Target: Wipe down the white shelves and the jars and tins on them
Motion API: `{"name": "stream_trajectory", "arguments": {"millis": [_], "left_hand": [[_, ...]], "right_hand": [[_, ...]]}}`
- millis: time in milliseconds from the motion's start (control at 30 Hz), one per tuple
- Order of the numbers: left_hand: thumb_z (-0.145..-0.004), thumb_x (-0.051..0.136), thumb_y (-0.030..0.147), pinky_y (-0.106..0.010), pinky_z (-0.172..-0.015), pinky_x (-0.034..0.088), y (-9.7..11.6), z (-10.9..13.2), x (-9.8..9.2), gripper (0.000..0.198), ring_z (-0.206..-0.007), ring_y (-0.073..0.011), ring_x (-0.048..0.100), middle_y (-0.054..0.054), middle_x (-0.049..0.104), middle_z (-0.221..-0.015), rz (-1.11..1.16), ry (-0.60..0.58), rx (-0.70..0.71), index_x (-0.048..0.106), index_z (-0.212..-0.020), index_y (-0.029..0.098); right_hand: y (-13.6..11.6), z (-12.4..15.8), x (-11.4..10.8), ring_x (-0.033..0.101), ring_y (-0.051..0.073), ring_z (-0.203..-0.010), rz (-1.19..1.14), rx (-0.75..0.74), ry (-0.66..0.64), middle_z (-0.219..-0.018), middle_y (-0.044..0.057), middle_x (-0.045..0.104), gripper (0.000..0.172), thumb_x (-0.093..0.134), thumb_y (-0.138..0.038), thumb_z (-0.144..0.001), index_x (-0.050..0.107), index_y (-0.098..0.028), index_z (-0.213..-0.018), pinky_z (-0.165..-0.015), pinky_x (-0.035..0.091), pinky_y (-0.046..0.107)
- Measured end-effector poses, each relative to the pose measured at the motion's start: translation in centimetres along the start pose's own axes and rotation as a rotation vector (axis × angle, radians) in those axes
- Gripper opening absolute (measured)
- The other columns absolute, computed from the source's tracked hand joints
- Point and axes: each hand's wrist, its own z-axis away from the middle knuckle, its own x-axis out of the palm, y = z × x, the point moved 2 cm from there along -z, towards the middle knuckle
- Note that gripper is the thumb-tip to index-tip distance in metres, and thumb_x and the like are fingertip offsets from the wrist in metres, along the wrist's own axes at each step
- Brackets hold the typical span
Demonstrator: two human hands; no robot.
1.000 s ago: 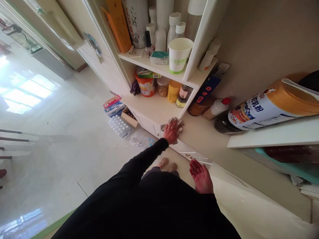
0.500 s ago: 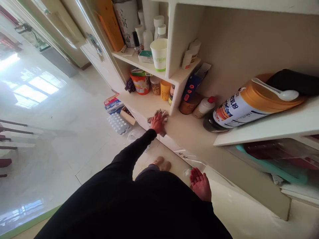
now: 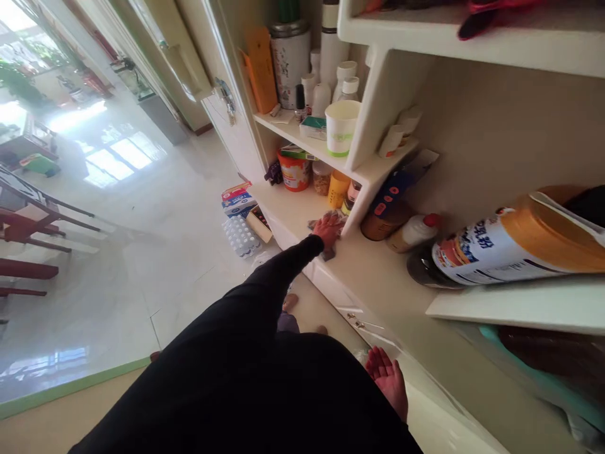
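My left hand (image 3: 327, 230) presses a crumpled grey cloth (image 3: 328, 254) onto the white shelf board (image 3: 288, 208), near the board's front edge, and the cloth shows on both sides of the fingers. My right hand (image 3: 388, 382) is low at the bottom of the view, open and palm up, holding nothing. It is nearest the white cabinet front (image 3: 345, 299), which has a small metal handle (image 3: 354, 320). A black sleeve covers each arm.
Above my left hand stand jars, a paper cup (image 3: 341, 128) and white bottles on the shelves. A large milk powder tin (image 3: 501, 249) lies on its side at right. Boxes and an egg tray (image 3: 241, 236) sit on the tiled floor at left.
My left hand with the cloth has moved further along the shelf board, up and to the right in view. My right hand has dropped lower, and the whole view has shifted.
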Motion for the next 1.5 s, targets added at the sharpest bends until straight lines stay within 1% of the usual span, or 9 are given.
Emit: {"name": "stream_trajectory", "arguments": {"millis": [267,500,600,700,833,933,1100,1233,1500], "left_hand": [[-0.099,0.067,0.024,-0.056,-0.141,0.023,-3.1,1.8,0.8,0.062,-0.171,-0.033,0.03,-0.009,0.039,-0.181,0.034,0.004,0.084,0.062,-0.16,0.03],[-0.101,0.057,0.024,-0.063,-0.139,0.024,-17.9,0.9,-7.1,0.069,-0.173,-0.0368,0.023,-0.009,0.032,-0.184,0.032,0.084,-0.279,0.049,-0.17,0.029],[-0.097,0.066,0.025,-0.059,-0.142,0.021,-21.9,2.7,-8.3,0.075,-0.174,-0.0371,0.023,-0.011,0.03,-0.185,0.034,0.099,-0.34,0.048,-0.17,0.027],[-0.092,0.072,0.023,-0.061,-0.141,0.024,-21.3,5.3,-6.3,0.082,-0.174,-0.0403,0.021,-0.011,0.027,-0.186,0.055,0.095,-0.315,0.048,-0.17,0.028],[-0.093,0.067,0.019,-0.066,-0.14,0.022,-15.7,7.0,-1.7,0.073,-0.174,-0.0402,0.021,-0.011,0.033,-0.184,0.112,0.024,0.027,0.057,-0.164,0.028],[-0.09,0.07,0.02,-0.064,-0.142,0.017,-11.5,5.9,0.5,0.073,-0.173,-0.0387,0.027,-0.015,0.036,-0.182,0.172,-0.032,0.227,0.059,-0.162,0.024],[-0.081,0.081,0.024,-0.065,-0.142,0.018,-8.4,2.2,0.5,0.081,-0.171,-0.0417,0.031,-0.018,0.04,-0.179,0.373,-0.096,0.251,0.061,-0.159,0.02],[-0.089,0.072,0.021,-0.049,-0.13,0.048,-11.6,0.9,-0.9,0.051,-0.146,-0.029,0.065,-0.009,0.073,-0.15,0.779,0.105,0.116,0.076,-0.14,0.025],[-0.102,0.054,0.016,-0.05,-0.116,0.06,-26.2,1.9,-5.1,0.048,-0.135,-0.0268,0.069,-0.017,0.067,-0.149,0.736,0.527,-0.443,0.06,-0.149,0.019]], "right_hand": [[-0.3,0.1,10.7,0.053,0.035,-0.159,0.05,0.062,-0.09,-0.144,0.008,0.074,0.054,0.079,-0.076,-0.059,0.08,-0.035,-0.095,-0.118,0.06,0.053],[0.2,0.8,18.0,0.07,0.023,-0.13,0.002,0.028,-0.17,-0.131,0.006,0.079,0.056,0.076,-0.066,-0.074,0.078,-0.026,-0.112,-0.09,0.061,0.031],[1.2,1.1,19.4,0.072,0.022,-0.125,-0.002,0.039,-0.117,-0.128,0.006,0.079,0.05,0.075,-0.063,-0.078,0.078,-0.026,-0.11,-0.09,0.06,0.031],[1.7,1.1,21.3,0.073,0.022,-0.124,-0.017,0.049,-0.094,-0.127,0.006,0.08,0.047,0.073,-0.061,-0.078,0.077,-0.025,-0.107,-0.089,0.059,0.031],[0.8,1.3,25.1,0.074,0.024,-0.124,-0.016,-0.083,-0.113,-0.128,0.007,0.079,0.058,0.074,-0.068,-0.074,0.077,-0.024,-0.112,-0.092,0.06,0.033],[-0.7,1.8,28.0,0.073,0.027,-0.127,0.074,-0.286,-0.121,-0.132,0.01,0.078,0.068,0.075,-0.073,-0.075,0.074,-0.022,-0.121,-0.102,0.06,0.04],[-4.3,0.2,33.0,0.057,0.031,-0.152,0.462,-0.77,-0.146,-0.16,0.015,0.063,0.072,0.065,-0.071,-0.089,0.069,-0.022,-0.141,-0.131,0.042,0.052],[-6.9,-4.9,37.9,0.046,0.036,-0.16,0.778,-1.109,-0.099,-0.169,0.022,0.051,0.081,0.053,-0.073,-0.094,0.063,-0.015,-0.15,-0.134,0.036,0.058],[-7.5,-12.5,49.8,0.037,0.047,-0.159,1.125,-1.347,-0.137,-0.162,0.033,0.05,0.083,0.065,-0.061,-0.087,0.062,-0.002,-0.146,-0.133,0.03,0.069]]}}
